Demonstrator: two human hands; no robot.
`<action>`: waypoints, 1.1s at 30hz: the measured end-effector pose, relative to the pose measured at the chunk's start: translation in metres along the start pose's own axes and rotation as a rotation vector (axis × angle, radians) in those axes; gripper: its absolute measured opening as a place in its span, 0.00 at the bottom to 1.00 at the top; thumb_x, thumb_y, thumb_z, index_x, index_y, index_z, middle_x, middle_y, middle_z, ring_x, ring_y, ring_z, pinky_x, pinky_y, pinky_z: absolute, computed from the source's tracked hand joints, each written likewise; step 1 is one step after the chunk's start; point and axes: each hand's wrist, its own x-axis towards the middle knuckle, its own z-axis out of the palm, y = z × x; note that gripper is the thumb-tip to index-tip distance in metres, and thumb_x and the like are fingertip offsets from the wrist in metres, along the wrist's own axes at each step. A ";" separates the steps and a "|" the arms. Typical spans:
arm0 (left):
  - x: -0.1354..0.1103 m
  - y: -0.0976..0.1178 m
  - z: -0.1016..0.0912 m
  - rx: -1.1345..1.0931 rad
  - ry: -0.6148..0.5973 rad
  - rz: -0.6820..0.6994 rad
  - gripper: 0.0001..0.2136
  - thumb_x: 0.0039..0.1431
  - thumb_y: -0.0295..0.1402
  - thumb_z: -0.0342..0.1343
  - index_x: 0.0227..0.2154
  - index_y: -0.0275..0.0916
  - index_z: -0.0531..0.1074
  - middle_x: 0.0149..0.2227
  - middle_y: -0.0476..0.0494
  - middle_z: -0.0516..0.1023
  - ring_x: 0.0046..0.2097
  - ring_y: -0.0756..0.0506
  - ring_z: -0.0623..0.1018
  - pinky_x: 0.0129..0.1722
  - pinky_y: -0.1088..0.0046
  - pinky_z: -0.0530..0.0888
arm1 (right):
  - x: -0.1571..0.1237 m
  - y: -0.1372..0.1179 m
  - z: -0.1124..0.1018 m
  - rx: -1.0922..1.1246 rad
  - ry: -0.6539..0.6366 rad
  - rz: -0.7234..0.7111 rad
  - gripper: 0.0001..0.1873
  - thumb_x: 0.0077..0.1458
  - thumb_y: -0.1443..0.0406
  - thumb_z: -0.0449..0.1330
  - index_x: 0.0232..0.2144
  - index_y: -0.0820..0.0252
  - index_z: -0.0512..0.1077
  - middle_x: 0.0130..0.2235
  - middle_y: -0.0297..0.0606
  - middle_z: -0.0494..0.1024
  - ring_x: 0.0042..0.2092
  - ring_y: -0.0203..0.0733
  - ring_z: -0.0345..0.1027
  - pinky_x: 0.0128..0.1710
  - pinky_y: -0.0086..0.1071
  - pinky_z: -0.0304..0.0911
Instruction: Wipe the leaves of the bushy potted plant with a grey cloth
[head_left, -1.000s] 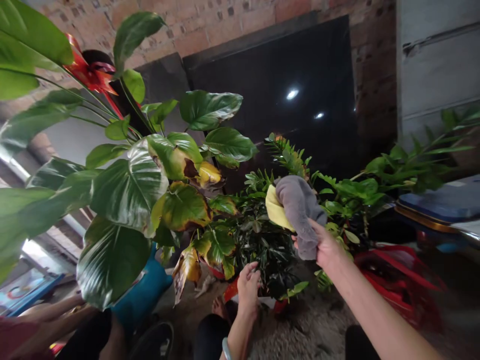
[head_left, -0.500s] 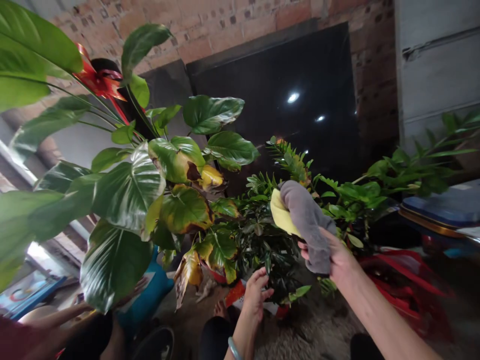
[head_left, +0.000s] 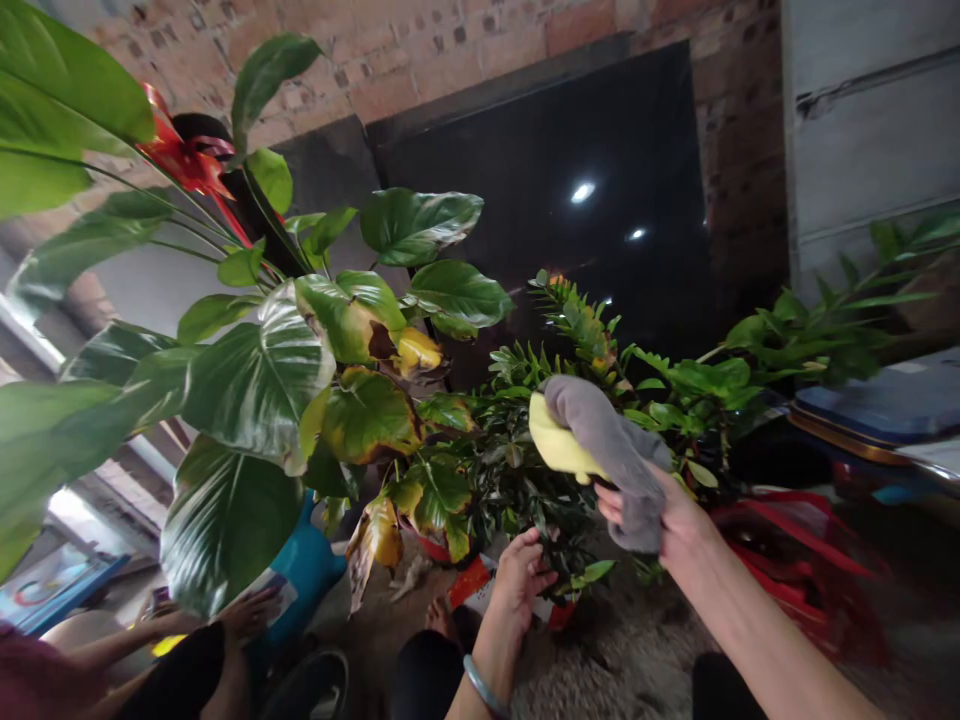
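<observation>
My right hand [head_left: 679, 515] grips a soft grey and yellow cloth [head_left: 600, 435], its bunched end pointing up and left over the foliage. Below and left of it, my left hand [head_left: 521, 575] is beside the low stems of a bushy plant [head_left: 517, 460] with small dark leaves. The left fingers are slightly curled and apart, with nothing visible held in them. A pale bangle [head_left: 484, 685] circles the left wrist. Left of the bush spreads a large-leaved plant [head_left: 255, 370]; some of its leaves are yellow and brown at the edges.
A dark glossy panel [head_left: 540, 200] leans on the brick wall behind. Another person's arm [head_left: 142, 635] shows at lower left, near a blue object [head_left: 304, 575]. A red plastic bag [head_left: 795, 570] and a blue-lidded box [head_left: 877, 405] are on the right.
My left hand has moved slightly right and its fingers have curled more. The cloth in my right hand has shifted slightly left and down. The camera view has shifted a little.
</observation>
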 end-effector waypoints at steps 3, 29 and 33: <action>0.000 0.000 0.003 -0.023 0.021 -0.020 0.17 0.35 0.28 0.67 0.32 0.37 0.72 0.21 0.54 0.70 0.22 0.51 0.69 0.32 0.69 0.69 | 0.022 0.007 0.013 -0.009 0.092 0.043 0.16 0.49 0.66 0.62 0.14 0.60 0.64 0.11 0.29 0.64 0.13 0.29 0.54 0.12 0.22 0.51; -0.007 -0.008 -0.010 -0.130 0.010 -0.038 0.17 0.42 0.26 0.63 0.40 0.35 0.74 0.32 0.45 0.78 0.30 0.48 0.74 0.32 0.72 0.69 | -0.026 0.050 -0.036 0.006 0.064 0.250 0.14 0.44 0.63 0.68 0.16 0.65 0.70 0.13 0.31 0.66 0.13 0.28 0.55 0.12 0.23 0.52; -0.013 -0.005 0.002 -0.166 0.027 -0.053 0.17 0.42 0.24 0.63 0.39 0.36 0.73 0.25 0.51 0.73 0.24 0.51 0.70 0.29 0.73 0.68 | 0.009 0.006 0.007 0.013 -0.008 0.067 0.11 0.49 0.63 0.64 0.20 0.63 0.71 0.15 0.31 0.69 0.15 0.30 0.56 0.12 0.23 0.54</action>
